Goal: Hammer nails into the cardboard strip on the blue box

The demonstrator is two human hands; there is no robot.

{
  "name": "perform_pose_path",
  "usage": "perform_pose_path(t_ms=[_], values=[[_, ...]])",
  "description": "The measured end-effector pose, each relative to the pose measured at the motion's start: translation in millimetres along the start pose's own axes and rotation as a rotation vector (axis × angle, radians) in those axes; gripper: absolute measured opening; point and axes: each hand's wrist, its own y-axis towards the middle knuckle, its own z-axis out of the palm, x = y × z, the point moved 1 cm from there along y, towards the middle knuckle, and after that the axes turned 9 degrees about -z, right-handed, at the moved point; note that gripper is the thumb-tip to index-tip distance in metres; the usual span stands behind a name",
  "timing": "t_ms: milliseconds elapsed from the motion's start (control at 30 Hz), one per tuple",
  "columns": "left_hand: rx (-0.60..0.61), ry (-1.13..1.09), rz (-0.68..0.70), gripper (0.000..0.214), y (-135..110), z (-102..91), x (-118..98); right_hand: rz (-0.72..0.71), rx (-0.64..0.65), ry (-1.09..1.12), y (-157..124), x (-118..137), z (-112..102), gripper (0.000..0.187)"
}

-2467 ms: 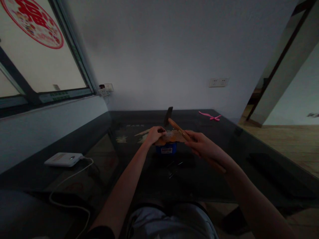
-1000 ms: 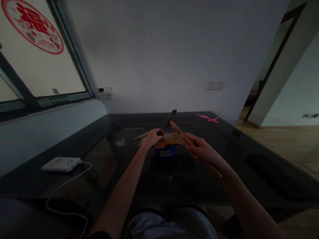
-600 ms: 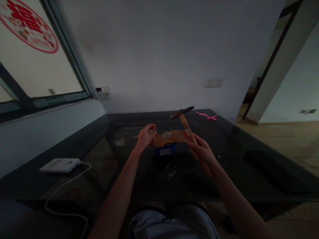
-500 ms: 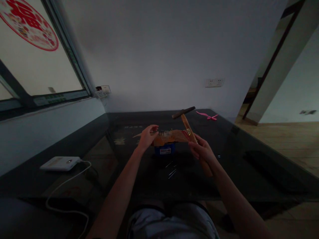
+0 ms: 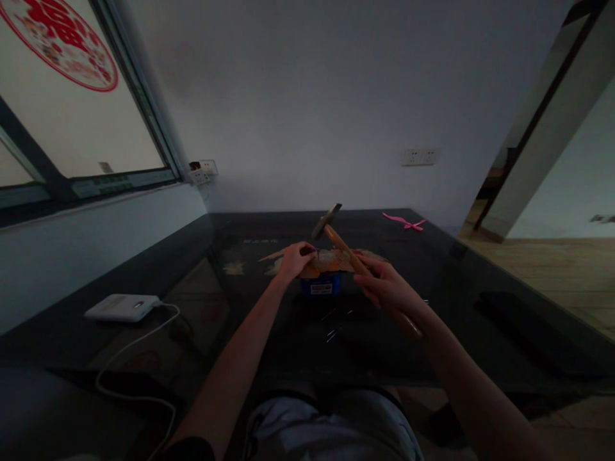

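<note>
Right hand grips the hammer, whose handle slants up-left, head above the board. Left hand clasps the board. Dark glass table, white wall.

Two hands, one hammer, one board, one blue tub.

One head-worn camera looks forward and down along both forearms at the dark desk, fairly near, facing the far wall, the dim light perhaps hiding detail.
</note>
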Motion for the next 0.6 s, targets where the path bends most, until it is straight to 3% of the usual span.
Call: perform_pose_path(t_ms=[333,600], values=[[-0.016,0.064,0.045,0.01,3,4.1,10,0.065,0.043,0.046,10,-15,4,0.055],[-0.023,0.107,0.009,0.01,0,2.8,6,0.079,0.069,0.041,5,-2,6,0.058]])
